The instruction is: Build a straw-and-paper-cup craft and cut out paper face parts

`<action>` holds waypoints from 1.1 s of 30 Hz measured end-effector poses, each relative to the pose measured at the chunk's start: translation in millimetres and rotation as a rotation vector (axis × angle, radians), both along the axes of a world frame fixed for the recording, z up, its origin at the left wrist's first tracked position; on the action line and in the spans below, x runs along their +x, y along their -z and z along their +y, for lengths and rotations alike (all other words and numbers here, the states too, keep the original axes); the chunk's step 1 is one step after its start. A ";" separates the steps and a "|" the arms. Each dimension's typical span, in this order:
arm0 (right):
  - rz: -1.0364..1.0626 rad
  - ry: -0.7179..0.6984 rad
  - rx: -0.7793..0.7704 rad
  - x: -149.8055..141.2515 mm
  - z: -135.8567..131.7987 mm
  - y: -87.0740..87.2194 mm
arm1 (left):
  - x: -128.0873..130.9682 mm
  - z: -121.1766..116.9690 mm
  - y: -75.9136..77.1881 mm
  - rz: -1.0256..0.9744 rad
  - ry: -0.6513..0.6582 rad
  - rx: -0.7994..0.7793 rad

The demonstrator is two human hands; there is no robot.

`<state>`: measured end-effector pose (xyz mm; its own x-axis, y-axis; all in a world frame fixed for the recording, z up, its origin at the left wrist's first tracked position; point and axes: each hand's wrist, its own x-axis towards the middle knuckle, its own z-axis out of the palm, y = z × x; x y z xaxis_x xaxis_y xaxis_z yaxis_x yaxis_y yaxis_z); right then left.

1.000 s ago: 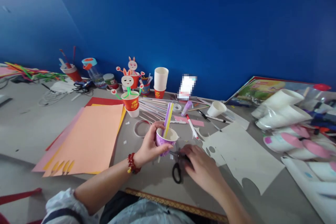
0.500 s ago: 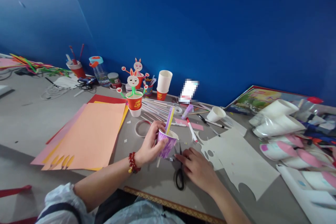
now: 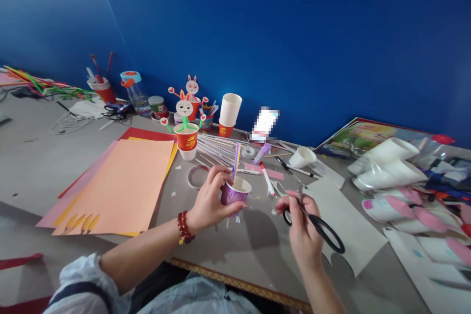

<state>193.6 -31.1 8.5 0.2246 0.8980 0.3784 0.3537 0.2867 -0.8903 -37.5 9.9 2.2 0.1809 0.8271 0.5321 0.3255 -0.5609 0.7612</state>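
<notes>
My left hand is wrapped around a paper cup coloured in purple streaks. Out of the cup stick a purple strip and a yellow strip, which look like straws or flat sticks. Over to the right, my right hand grips black-handled scissors, raised above the table. One handle loop points down to the right, and the blades are partly hidden by my fingers. White cut-out paper lies beneath and beside this hand. Small paper scraps lie on the table under the cup.
Coloured paper sheets lie at left. Behind stand a rabbit figure in a red cup, stacked white cups and a blurred phone. A tape roll, a red marker and bagged cups are around.
My right hand has picked the scissors up from the table and moved right and up with them. My left hand still holds the purple cup, now tilted a little differently.
</notes>
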 end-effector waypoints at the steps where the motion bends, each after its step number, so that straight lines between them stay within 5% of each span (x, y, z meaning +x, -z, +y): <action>1: 0.025 -0.049 0.013 -7.5 1.1 -4.9 | 0.4 -0.3 0.4 0.009 0.001 0.010; 5: 0.000 -0.176 -0.019 -33.7 7.3 -13.1 | 2.6 -0.7 1.8 0.024 0.009 -0.001; 10: 0.003 -0.291 -0.100 -44.1 13.1 -1.4 | 4.1 -2.2 3.1 0.031 0.041 -0.036; 20: 0.245 -0.326 -0.177 -31.8 24.9 8.3 | -2.6 -2.2 -10.2 0.170 0.147 0.022; 33: 0.103 -0.263 -0.064 -22.5 5.4 7.2 | 3.0 5.4 3.2 -0.032 0.172 -0.241</action>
<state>171.1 -25.7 1.3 0.0156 0.9518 0.3065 0.1812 0.2987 -0.9370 -34.5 15.3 -1.0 0.3153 0.8890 0.3321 0.2149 -0.4078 0.8874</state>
